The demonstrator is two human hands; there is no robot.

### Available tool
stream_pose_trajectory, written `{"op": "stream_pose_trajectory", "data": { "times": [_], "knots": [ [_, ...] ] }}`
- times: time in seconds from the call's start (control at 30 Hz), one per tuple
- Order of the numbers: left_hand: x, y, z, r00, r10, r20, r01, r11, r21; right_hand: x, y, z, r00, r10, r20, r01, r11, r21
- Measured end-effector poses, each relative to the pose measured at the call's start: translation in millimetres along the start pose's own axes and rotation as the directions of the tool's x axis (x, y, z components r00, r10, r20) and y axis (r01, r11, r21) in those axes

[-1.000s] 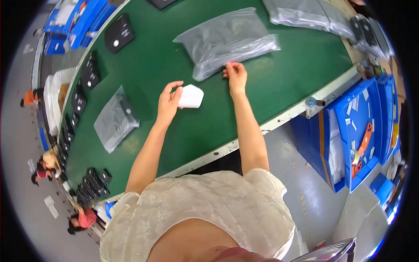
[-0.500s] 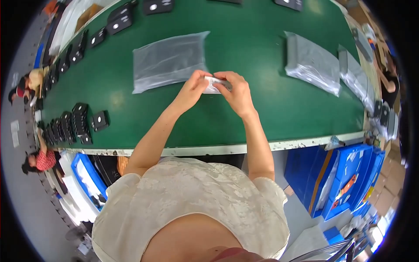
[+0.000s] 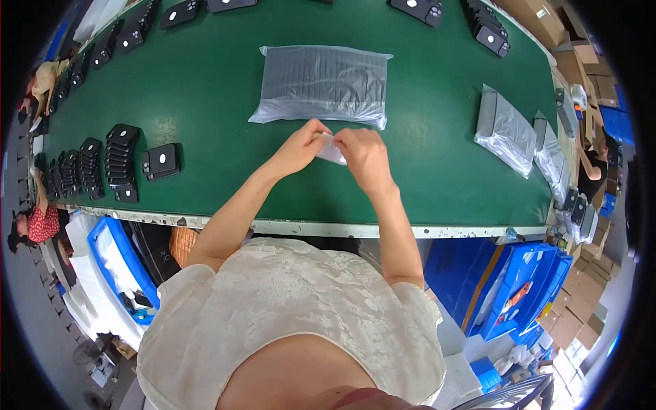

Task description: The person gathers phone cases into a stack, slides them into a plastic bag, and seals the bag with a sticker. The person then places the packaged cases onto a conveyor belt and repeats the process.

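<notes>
A small white slip (image 3: 331, 149), perhaps a label sheet, is between my two hands just in front of a clear plastic bag. My left hand (image 3: 301, 147) pinches its left side with thumb and fingers. Bent over its upper right edge, the fingers of my right hand (image 3: 364, 154) are closed on it too. The plastic bag (image 3: 324, 82) lies flat on the green table (image 3: 225, 160), with a row of dark, thin pieces showing through it. Its near edge lies just beyond my fingers.
Stacks of black phone cases (image 3: 123, 160) stand at the left, with one set (image 3: 162, 161) apart. More cases (image 3: 488, 31) line the far side. Filled bags (image 3: 506, 130) lie at the right. Blue bins (image 3: 512, 287) sit below the table edge. Other people work at both ends.
My view has shifted, so the bag appears further right and its contents show more clearly. My right hand has turned, fingers now pointing down over the slip, which is tilted.
</notes>
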State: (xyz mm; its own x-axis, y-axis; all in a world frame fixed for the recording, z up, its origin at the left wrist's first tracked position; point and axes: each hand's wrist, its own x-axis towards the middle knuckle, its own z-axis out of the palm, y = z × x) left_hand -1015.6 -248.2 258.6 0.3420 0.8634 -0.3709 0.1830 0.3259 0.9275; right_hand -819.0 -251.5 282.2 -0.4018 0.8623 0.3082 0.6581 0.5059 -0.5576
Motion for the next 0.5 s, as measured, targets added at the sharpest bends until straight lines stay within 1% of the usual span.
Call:
{"op": "stream_pose_trajectory", "data": {
  "times": [0.03, 0.07, 0.1, 0.13, 0.17, 0.2, 0.23, 0.27, 0.3, 0.33, 0.37, 0.4, 0.43, 0.47, 0.5],
  "knots": [
    [0, -10, -1, 0.999, -0.038, -0.005, 0.038, 0.999, -0.031, -3, 0, 8, 0.998, -0.015, 0.059, 0.019, 0.997, -0.079],
    [0, -29, -4, 0.999, -0.042, -0.011, 0.042, 0.999, -0.034, -8, 3, 23, 0.998, -0.017, 0.064, 0.022, 0.997, -0.075],
    [-2, -53, -7, 0.999, -0.054, -0.002, 0.054, 0.998, 0.043, -19, 9, 43, 0.964, 0.264, -0.003, -0.258, 0.942, 0.215],
    [-5, -78, -11, 0.998, -0.068, 0.007, 0.067, 0.991, 0.118, -32, 13, 65, 0.845, 0.534, 0.019, -0.473, 0.731, 0.491],
    [-9, -91, -14, 0.996, -0.083, 0.011, 0.08, 0.978, 0.191, -42, 18, 84, 0.662, 0.739, 0.127, -0.585, 0.403, 0.703],
    [-17, -92, -15, 0.995, -0.095, -0.001, 0.094, 0.979, 0.183, -51, 21, 103, 0.663, 0.735, 0.145, -0.594, 0.398, 0.7],
    [-29, -93, -17, 0.994, -0.027, -0.109, 0.074, 0.889, 0.452, -59, 23, 124, 0.588, 0.779, 0.217, -0.533, 0.171, 0.829],
    [-41, -89, -22, 0.98, 0.065, -0.187, 0.083, 0.72, 0.689, -63, 21, 145, 0.515, 0.801, 0.305, -0.427, -0.068, 0.902],
    [-49, -84, -28, 0.959, 0.173, -0.226, 0.116, 0.487, 0.865, -62, 18, 156, 0.449, 0.798, 0.403, -0.284, -0.3, 0.911],
    [-43, -80, -42, 0.895, 0.317, -0.315, 0.113, 0.521, 0.846, -60, 20, 165, 0.447, 0.793, 0.413, -0.286, -0.311, 0.906],
    [-27, -74, -58, 0.799, 0.449, -0.4, 0.101, 0.556, 0.825, -51, 24, 170, 0.456, 0.81, 0.368, -0.208, -0.305, 0.93],
    [-11, -63, -73, 0.714, 0.516, -0.473, 0.082, 0.609, 0.789, -40, 28, 174, 0.46, 0.828, 0.32, -0.128, -0.294, 0.947],
    [8, -59, -87, 0.617, 0.57, -0.542, 0.054, 0.657, 0.752, -31, 31, 178, 0.461, 0.845, 0.27, -0.047, -0.28, 0.959],
    [30, -63, -101, 0.589, 0.544, -0.598, 0.041, 0.719, 0.694, -22, 32, 182, 0.463, 0.843, 0.275, -0.052, -0.283, 0.958],
    [48, -69, -113, 0.562, 0.51, -0.651, 0.025, 0.777, 0.629, -14, 31, 185, 0.418, 0.872, 0.256, -0.024, -0.271, 0.962]
  ]
}}
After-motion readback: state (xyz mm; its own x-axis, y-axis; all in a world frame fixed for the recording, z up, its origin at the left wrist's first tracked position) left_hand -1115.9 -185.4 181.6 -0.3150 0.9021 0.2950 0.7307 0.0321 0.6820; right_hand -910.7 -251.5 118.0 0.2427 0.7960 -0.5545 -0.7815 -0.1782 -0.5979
